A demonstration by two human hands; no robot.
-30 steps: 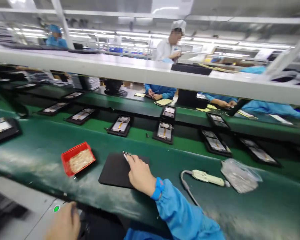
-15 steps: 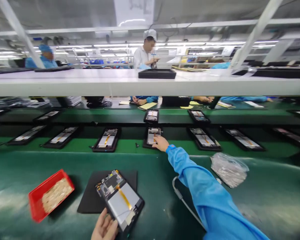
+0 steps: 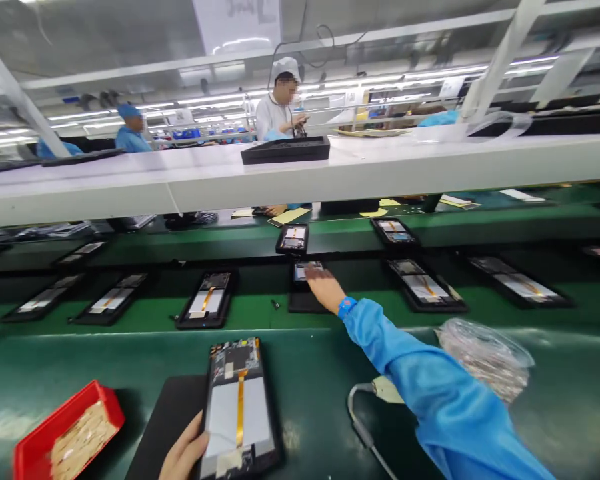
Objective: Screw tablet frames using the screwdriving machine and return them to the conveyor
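My left hand (image 3: 184, 448) grips the lower left edge of an opened tablet (image 3: 257, 417), its white battery, orange ribbon cable and circuit board facing up. Partly under that tablet lies a black mat (image 3: 167, 413). Out on the line, my right hand (image 3: 326, 291), in a blue sleeve, has its fingers over another opened tablet (image 3: 301, 272). This second tablet sits over the far part of a black tray (image 3: 305, 304), whose near part shows bare. My fingers there are slightly blurred and hide part of the tablet.
Several opened tablets in black trays, one an opened tablet (image 3: 207, 300), line the green belt. A red bin (image 3: 103, 393) of small tan pieces stands left. A clear plastic bag (image 3: 485, 353) and a grey cable (image 3: 363, 430) lie right. A white shelf (image 3: 205, 188) crosses above; people work beyond.
The tablet in my left hand has turned more upright. My right hand has shifted the far tablet away over its tray, baring the near part. The view has tilted and shifted.
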